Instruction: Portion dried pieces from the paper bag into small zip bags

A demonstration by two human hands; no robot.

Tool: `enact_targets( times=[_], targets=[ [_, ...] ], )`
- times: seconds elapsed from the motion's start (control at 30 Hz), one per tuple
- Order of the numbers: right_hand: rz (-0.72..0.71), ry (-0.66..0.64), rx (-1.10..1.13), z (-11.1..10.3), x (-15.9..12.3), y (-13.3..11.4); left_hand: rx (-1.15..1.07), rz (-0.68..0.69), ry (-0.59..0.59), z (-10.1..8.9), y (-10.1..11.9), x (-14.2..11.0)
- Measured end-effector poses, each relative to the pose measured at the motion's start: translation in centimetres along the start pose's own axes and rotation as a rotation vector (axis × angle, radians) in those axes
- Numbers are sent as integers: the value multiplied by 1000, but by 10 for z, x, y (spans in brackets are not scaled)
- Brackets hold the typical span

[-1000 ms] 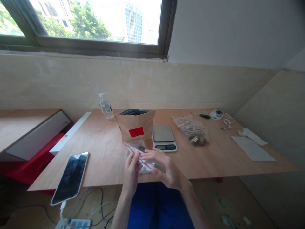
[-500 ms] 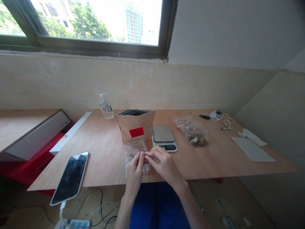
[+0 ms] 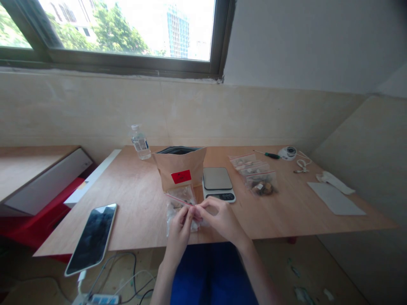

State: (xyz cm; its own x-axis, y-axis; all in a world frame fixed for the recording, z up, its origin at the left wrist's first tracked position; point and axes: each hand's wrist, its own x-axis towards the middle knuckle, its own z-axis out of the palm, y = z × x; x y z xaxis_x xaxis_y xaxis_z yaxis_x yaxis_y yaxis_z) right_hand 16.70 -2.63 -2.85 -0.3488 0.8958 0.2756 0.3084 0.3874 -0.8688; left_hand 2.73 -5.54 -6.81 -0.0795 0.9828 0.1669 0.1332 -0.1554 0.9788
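The left hand (image 3: 179, 233) and right hand (image 3: 222, 220) have come closer together; both grips now pinch the red-lined top of the plastic zip bag (image 3: 176, 207), which is over the counter (image 3: 140, 212), just before the brown paper pouch (image 3: 179, 169).

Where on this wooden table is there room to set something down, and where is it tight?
Bare wood lies between the phone and the paper bag, and between the small zip bags and the grey sheet. It's crowded at the left hand and right hand, where the held zip bag nears the scale.
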Motion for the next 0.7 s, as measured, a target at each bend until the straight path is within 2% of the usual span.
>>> enact_targets(
  times=[0.13, 0.37, 0.5, 0.7],
  targets=[
    [15, -11, -6, -1, 1, 3, -42, -21, -44, 1, -1, 0],
    [21, -80, 20, -2, 0, 0, -96, -87, -8, -1, -6, 0],
    [55, -65, 12, -2, 0, -5, -78, -82, -16, 0, -5, -1],
    [96, -44, 37, 2, 0, -6, -48, -60, 74, 7, -6, -1]
  ],
)
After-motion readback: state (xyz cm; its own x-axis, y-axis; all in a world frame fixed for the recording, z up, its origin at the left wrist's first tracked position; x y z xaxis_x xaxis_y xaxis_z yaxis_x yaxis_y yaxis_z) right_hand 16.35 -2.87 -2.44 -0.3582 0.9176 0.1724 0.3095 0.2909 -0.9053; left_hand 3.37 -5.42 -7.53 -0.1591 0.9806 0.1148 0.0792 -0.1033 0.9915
